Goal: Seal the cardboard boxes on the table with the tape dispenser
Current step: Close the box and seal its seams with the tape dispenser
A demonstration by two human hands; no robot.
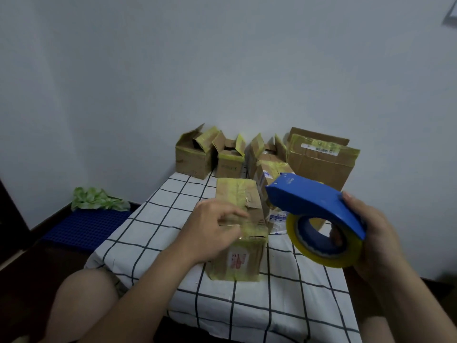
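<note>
A brown cardboard box [238, 258] with yellowish tape stands in the middle of the table [247, 313]. My left hand [210, 229] lies on its top near the front edge, fingers curled, seemingly pressing a strip of clear tape down. My right hand [378, 243] holds up a blue tape dispenser [311, 201] with a yellow tape roll [321, 246], to the right of the box and above the table. Behind it sits another taped box [269, 174], partly hidden by the dispenser.
At the table's far end stand several open boxes [193, 157] and one big box [321, 159] against the white wall. The table has a white checked cloth. On the floor to the left lie a blue mat [86, 226] and green cloth [99, 199]. My knee [84, 305] is at lower left.
</note>
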